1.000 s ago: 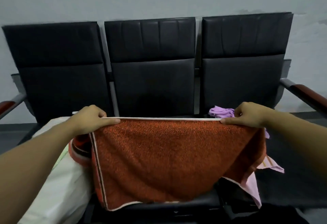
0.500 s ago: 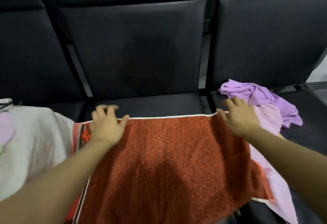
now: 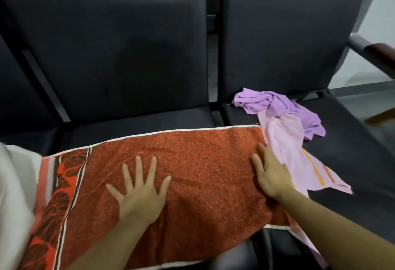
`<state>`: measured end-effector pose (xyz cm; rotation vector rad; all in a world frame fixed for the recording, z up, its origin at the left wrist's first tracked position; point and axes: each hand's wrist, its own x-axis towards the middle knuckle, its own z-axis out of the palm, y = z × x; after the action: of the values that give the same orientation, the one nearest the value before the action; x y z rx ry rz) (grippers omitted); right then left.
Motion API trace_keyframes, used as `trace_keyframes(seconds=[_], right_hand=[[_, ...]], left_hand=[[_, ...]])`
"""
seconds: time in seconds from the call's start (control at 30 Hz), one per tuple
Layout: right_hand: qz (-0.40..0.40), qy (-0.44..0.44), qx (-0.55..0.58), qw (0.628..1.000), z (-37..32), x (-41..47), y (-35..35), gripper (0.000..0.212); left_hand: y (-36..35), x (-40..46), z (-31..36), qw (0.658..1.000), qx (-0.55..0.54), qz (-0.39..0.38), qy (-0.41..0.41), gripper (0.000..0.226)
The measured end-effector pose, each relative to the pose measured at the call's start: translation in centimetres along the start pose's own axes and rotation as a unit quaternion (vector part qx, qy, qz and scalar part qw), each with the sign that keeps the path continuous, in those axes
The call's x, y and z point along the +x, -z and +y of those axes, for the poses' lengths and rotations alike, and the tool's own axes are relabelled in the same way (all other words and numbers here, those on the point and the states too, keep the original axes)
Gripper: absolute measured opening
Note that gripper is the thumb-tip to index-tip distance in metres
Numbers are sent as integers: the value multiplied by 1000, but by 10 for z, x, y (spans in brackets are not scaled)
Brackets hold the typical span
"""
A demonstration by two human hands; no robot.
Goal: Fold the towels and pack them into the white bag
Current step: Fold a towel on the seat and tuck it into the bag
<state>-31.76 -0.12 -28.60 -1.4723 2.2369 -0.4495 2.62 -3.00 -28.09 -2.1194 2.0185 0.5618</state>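
Both hands, left and right, are pressed flat, nothing gripped, on the orange towel (long axis left-right; white bag nearer the left).

— What's in front of you?

— A black padded bench, three seats in a row as far as I can see. The middle backrest fills most of my view, with a seam across it near the top edge.

— And to the sides?

— The right backrest stands just beside it, with a narrow gap between them. At the bench's left edge I see only a sliver of the third backrest, with a slanted grey strut beside it.

— Anything at the bench's right end?

— An armrest, grey metal topped with reddish-brown wood. Behind it is a pale wall, and below it grey floor.
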Motion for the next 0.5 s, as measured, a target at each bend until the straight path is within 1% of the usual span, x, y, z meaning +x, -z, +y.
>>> trace_keyframes(seconds=[0.07, 0.1, 0.17, 0.2, 0.23, 0.27, 0.33, 0.37, 0.43, 0.5], right_hand=[[58, -58, 145, 986, -6, 8, 4, 51], [65, -86, 191, 976, -3, 12, 5, 46], [55, -99, 188, 975, -1, 18, 8, 40], [53, -102, 184, 976, 2, 19, 10, 39], [56, -105, 186, 975, 4, 22, 10, 39], [56, -102, 186, 976, 6, 24, 12, 39], [34, -92, 221, 970, 12, 29, 13, 39], [35, -91, 248, 964, 13, 31, 14, 38], [41, -88, 287, 953, 10, 32, 21, 32], [56, -79, 307, 947, 8, 30, 30, 27]], left_hand=[[9, 16, -4, 1000, 0, -15, -3, 73], [12, 24, -4, 1000, 1, -26, -4, 74], [19, 33, -8, 999, -2, -35, 6, 75], [20, 36, -5, 1000, -2, -25, 9, 75], [20, 35, 1, 1000, -5, 10, 2, 74], [18, 31, 12, 998, -14, 64, -18, 71], [13, 15, 43, 980, -57, 164, -96, 59], [9, 5, 64, 966, -85, 193, -148, 51], [-4, -14, 110, 932, -154, 211, -253, 38], [-16, -33, 159, 905, -226, 174, -316, 23]])
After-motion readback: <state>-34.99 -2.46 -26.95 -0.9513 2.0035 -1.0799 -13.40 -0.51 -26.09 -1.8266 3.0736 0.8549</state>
